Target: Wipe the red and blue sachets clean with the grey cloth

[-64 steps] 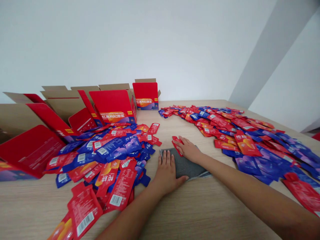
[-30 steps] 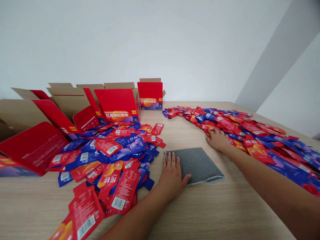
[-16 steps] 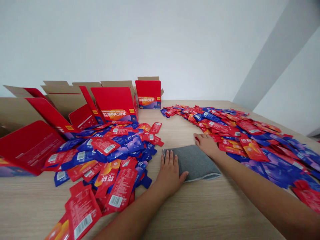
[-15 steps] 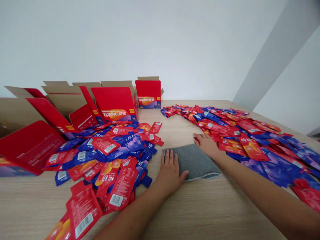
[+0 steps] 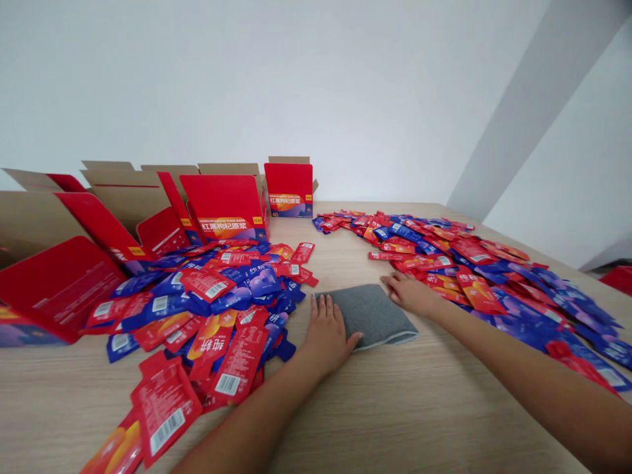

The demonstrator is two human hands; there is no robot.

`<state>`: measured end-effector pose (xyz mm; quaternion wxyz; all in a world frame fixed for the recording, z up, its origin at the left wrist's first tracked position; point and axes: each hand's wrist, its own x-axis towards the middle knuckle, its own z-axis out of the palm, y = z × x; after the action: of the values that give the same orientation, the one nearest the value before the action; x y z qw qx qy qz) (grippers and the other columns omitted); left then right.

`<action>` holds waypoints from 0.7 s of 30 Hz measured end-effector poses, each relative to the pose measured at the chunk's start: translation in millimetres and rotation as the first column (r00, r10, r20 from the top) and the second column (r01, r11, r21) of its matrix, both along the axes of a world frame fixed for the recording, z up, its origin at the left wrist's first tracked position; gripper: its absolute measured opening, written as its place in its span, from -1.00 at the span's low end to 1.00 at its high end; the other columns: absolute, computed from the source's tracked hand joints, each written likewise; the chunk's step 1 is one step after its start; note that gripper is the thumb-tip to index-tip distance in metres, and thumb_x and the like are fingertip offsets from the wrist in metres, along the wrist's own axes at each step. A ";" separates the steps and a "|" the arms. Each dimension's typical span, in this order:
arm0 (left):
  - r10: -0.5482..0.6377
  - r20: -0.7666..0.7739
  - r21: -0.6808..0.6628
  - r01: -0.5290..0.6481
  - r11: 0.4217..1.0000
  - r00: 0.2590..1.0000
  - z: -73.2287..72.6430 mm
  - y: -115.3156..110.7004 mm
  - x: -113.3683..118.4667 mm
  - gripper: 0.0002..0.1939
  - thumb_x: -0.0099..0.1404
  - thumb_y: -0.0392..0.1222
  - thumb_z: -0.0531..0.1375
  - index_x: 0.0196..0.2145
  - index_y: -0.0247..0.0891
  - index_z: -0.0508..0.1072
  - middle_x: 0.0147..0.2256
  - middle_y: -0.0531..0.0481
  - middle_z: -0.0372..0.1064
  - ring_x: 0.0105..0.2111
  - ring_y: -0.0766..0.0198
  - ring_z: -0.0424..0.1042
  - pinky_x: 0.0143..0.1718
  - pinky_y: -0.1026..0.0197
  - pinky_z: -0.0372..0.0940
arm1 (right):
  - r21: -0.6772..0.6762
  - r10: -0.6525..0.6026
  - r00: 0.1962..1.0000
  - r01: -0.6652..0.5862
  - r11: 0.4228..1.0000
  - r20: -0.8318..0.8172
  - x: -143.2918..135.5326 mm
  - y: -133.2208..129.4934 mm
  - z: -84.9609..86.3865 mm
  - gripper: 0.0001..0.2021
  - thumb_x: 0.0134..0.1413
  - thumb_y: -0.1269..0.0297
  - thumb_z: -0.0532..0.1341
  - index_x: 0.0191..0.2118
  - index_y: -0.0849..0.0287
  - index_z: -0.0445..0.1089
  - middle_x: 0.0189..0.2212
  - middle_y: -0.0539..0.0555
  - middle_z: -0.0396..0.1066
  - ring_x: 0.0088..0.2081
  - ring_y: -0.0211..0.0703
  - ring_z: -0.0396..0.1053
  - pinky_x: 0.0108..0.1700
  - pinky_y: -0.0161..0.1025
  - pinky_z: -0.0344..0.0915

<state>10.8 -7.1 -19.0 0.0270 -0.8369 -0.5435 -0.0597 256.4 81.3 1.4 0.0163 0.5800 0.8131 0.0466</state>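
- While a pale wall [image 5: 345, 79] rises behind it, the table [image 5: 355, 421] fills the lower part of my view.
- Open cartons [image 5: 220, 197] stand along its left side, flaps up.
- To my right, a long heap of red and blue packets [image 5: 474, 276] runs from far to near.
- Another heap [image 5: 232, 283] crowds the left, before the cartons.
- My right forearm [image 5: 513, 355] slants in from the lower right, across part of the right-hand heap; my left forearm [image 5: 247, 421] reaches up from the bottom.
- Between the heaps, the grey fabric [image 5: 372, 309] lies flat.
- My left hand [image 5: 328, 336] presses its left edge, palm down, thumb spread.
- My right hand [image 5: 407, 291] has bent fingers at the far right corner; I cannot tell whether they pinch anything.
- One red packet [image 5: 390, 255] lies just beyond them.
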 end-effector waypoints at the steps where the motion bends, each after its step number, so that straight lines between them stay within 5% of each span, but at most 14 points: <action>1: 0.011 -0.013 0.006 -0.011 1.000 1.000 2.3 -1.2 -0.1 -0.17 0.28 0.24 -0.17 0.11 -0.65 0.21 0.16 -0.52 0.07 0.21 -0.19 -0.01 0.21 -0.17 -0.23 | -0.027 0.001 1.000 -0.001 1.000 -0.004 -0.9 0.2 3.0 -0.64 0.15 0.29 0.04 0.05 0.20 0.26 -0.04 0.24 0.34 -0.05 -0.07 0.30 -0.01 -0.18 0.14; 5: 0.047 -0.011 0.006 -0.047 0.999 0.999 5.2 -3.9 -0.4 -0.14 0.25 0.27 -0.14 0.07 -0.69 0.24 0.14 -0.57 0.09 0.18 -0.22 0.04 0.20 -0.15 -0.17 | -0.031 -0.055 0.998 0.055 0.998 0.005 -3.8 -1.9 5.7 -0.72 0.16 0.22 0.02 -0.13 0.26 0.34 -0.10 0.27 0.35 -0.09 -0.06 0.32 -0.04 -0.22 0.16; 11: 0.059 0.061 0.022 -0.060 0.998 0.996 -8.3 -1.4 -1.8 -0.15 0.27 0.27 -0.18 0.14 -0.64 0.17 0.20 -0.51 -0.02 0.23 -0.21 -0.09 0.19 -0.15 -0.13 | 0.026 -0.175 0.985 0.175 0.984 0.001 4.4 -8.5 -0.3 -0.58 -0.03 0.53 0.05 0.03 0.37 0.21 -0.03 0.37 0.30 -0.02 0.03 0.28 -0.04 -0.17 0.18; 16: 0.067 0.087 0.012 -0.068 0.998 0.994 -13.4 -0.5 -1.8 -0.15 0.27 0.28 -0.21 0.19 -0.58 0.12 0.23 -0.46 -0.07 0.25 -0.18 -0.14 0.20 -0.16 -0.15 | 0.109 -0.235 0.937 0.270 0.957 -0.260 12.2 -10.7 27.8 -0.49 -0.05 0.56 0.01 0.10 0.33 0.16 -0.05 0.31 0.37 -0.05 0.03 0.35 -0.07 -0.18 0.25; 18: 0.070 0.083 0.006 -0.071 0.997 0.994 -12.2 -0.5 -1.5 -0.20 0.30 0.22 -0.20 0.19 -0.57 0.12 0.23 -0.45 -0.07 0.25 -0.16 -0.13 0.20 -0.16 -0.14 | 0.174 -0.168 0.918 0.243 0.954 -0.360 -0.1 -17.7 37.0 -0.44 -0.07 0.59 -0.01 0.13 0.30 0.15 0.00 0.27 0.35 -0.01 0.05 0.33 -0.02 -0.13 0.24; 21: 0.072 0.068 0.003 -0.073 0.997 0.995 -10.1 -0.5 -1.7 -0.37 0.34 -0.01 -0.17 0.19 -0.57 0.11 0.23 -0.41 -0.07 0.25 -0.11 -0.11 0.20 -0.14 -0.13 | 0.262 0.104 0.906 0.007 0.965 -0.410 -39.2 -38.1 32.6 -0.33 -0.10 0.62 -0.06 0.22 0.19 0.07 0.15 0.18 0.20 0.15 0.00 0.17 0.12 -0.04 0.16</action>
<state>9.2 -7.6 -29.1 0.0132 -0.8140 -0.5739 -0.0886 217.2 43.2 34.1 -0.2356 0.5530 0.7987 0.0264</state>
